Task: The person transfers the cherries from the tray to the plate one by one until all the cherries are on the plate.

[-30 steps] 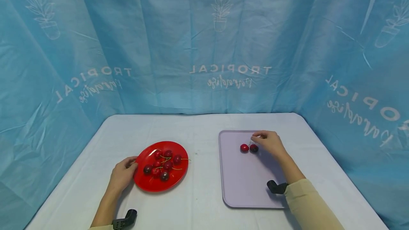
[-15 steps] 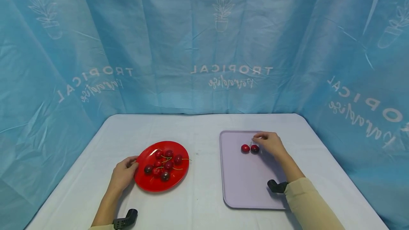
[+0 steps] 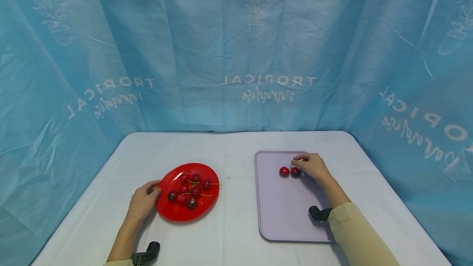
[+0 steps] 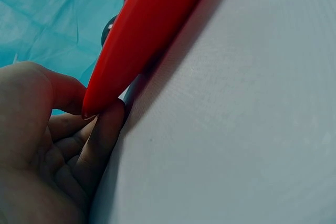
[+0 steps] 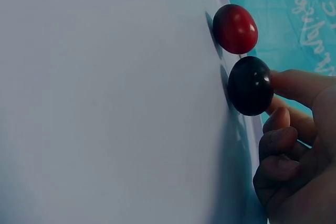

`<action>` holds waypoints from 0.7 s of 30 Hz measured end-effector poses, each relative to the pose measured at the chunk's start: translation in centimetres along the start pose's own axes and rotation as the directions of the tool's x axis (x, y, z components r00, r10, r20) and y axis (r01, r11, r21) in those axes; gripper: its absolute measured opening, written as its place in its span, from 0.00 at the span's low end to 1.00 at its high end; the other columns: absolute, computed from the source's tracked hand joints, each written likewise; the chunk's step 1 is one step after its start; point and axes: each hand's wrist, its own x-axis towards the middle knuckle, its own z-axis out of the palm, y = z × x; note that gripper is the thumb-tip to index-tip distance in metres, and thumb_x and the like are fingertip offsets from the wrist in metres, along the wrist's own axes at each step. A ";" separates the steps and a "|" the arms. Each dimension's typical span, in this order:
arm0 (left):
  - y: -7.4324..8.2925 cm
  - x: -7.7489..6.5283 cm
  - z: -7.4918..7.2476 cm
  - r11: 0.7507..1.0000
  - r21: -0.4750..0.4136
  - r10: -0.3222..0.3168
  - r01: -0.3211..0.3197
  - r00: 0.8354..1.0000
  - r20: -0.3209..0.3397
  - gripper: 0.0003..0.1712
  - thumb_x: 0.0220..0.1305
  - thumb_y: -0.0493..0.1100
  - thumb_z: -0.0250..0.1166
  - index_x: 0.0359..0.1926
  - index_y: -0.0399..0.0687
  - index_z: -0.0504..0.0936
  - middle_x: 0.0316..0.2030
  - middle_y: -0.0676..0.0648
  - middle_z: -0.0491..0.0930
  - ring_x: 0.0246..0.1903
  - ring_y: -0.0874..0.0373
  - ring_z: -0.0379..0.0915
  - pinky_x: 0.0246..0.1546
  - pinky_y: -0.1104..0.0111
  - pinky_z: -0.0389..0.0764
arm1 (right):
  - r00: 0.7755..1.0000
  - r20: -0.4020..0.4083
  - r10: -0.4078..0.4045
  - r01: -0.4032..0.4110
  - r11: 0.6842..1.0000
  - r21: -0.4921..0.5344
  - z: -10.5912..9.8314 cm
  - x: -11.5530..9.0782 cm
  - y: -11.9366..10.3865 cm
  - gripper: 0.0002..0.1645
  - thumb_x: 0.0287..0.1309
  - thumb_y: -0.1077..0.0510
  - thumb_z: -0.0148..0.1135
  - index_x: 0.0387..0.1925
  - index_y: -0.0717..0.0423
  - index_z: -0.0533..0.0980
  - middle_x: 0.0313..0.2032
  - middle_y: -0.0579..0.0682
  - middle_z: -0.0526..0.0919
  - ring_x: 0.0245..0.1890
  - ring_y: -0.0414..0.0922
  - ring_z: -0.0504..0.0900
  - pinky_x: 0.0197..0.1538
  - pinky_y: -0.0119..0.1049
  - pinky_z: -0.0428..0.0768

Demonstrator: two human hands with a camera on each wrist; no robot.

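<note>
My left hand (image 3: 143, 201) pinches the near-left rim of a red plate (image 3: 168, 211) between thumb and fingers. In the left wrist view, that plate (image 4: 142, 35) is tilted, with the fingertips (image 4: 111, 116) under its edge. Several cherries (image 3: 195, 191) with green stems lie on the plate. At the back of a pale lilac tray (image 3: 284, 221), my right hand (image 3: 313, 166) pinches a thin stem above two cherries. One is a bright red cherry (image 3: 284, 171); beside it sits a dark cherry (image 3: 295, 172). In the right wrist view, the dark cherry (image 5: 250, 86) partly hides the fingertips.
A white cloth covers the table (image 3: 236, 233) beneath plate and tray. Blue curtains (image 3: 192, 52) with white printing stand behind the table and at both sides. A black wrist mount (image 3: 145, 253) sits on the left wrist, another black mount (image 3: 319, 213) on the right.
</note>
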 end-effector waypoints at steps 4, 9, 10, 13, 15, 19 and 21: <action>0.0 -0.1 0.0 1.000 -0.008 0.011 -0.011 1.000 0.003 0.23 0.69 0.42 0.50 0.60 0.33 0.72 0.52 0.34 0.75 0.51 0.42 0.70 0.51 0.50 0.75 | 1.000 0.010 -0.008 0.008 1.000 -0.019 0.0 0.1 0.2 0.18 0.58 0.51 0.65 0.42 0.61 0.83 0.42 0.56 0.82 0.45 0.52 0.76 0.44 0.45 0.75; -0.2 -0.2 0.0 1.000 -0.013 0.021 -0.021 1.000 0.003 0.23 0.69 0.41 0.51 0.60 0.33 0.72 0.51 0.34 0.76 0.49 0.43 0.71 0.50 0.52 0.77 | 1.000 0.030 0.007 -0.007 1.000 -0.021 0.2 0.1 0.3 0.19 0.58 0.51 0.65 0.43 0.62 0.82 0.41 0.56 0.82 0.41 0.51 0.76 0.40 0.41 0.76; -0.3 -0.2 0.0 1.000 -0.011 0.021 -0.021 1.000 0.003 0.23 0.69 0.41 0.51 0.60 0.34 0.72 0.51 0.35 0.76 0.49 0.43 0.71 0.49 0.52 0.77 | 0.999 0.034 0.011 -0.011 1.000 -0.020 0.3 0.1 0.3 0.20 0.58 0.50 0.65 0.44 0.62 0.82 0.41 0.55 0.82 0.40 0.50 0.77 0.39 0.40 0.76; -0.2 -0.2 -0.1 1.000 -0.012 0.020 -0.020 1.000 0.007 0.23 0.69 0.42 0.51 0.60 0.34 0.72 0.51 0.35 0.76 0.49 0.43 0.71 0.49 0.53 0.77 | 0.999 0.037 0.015 -0.014 1.000 -0.018 0.4 0.2 0.4 0.20 0.58 0.50 0.65 0.44 0.62 0.82 0.40 0.55 0.83 0.37 0.49 0.77 0.36 0.38 0.76; -0.2 -0.2 -0.1 1.000 -0.012 0.016 -0.016 1.000 0.007 0.23 0.69 0.42 0.51 0.60 0.34 0.72 0.51 0.35 0.75 0.49 0.43 0.71 0.49 0.53 0.77 | 0.999 0.035 0.013 -0.012 1.000 -0.016 0.4 0.2 0.4 0.20 0.57 0.50 0.66 0.44 0.62 0.82 0.39 0.54 0.83 0.36 0.48 0.77 0.35 0.37 0.76; 0.0 -0.2 -0.1 1.000 -0.015 0.005 -0.005 1.000 0.002 0.23 0.69 0.41 0.50 0.60 0.34 0.72 0.52 0.34 0.75 0.50 0.43 0.71 0.50 0.52 0.76 | 0.999 0.036 0.009 -0.008 1.000 -0.017 0.4 0.3 0.4 0.20 0.57 0.50 0.66 0.43 0.62 0.82 0.40 0.55 0.83 0.38 0.48 0.77 0.35 0.37 0.76; 0.0 -0.2 -0.1 1.000 -0.014 0.001 -0.001 1.000 0.000 0.23 0.69 0.42 0.50 0.60 0.34 0.72 0.51 0.34 0.75 0.50 0.43 0.71 0.50 0.52 0.76 | 0.999 0.036 0.012 -0.012 1.000 -0.015 0.4 0.4 0.3 0.20 0.57 0.50 0.66 0.43 0.61 0.83 0.41 0.55 0.82 0.40 0.49 0.76 0.37 0.37 0.76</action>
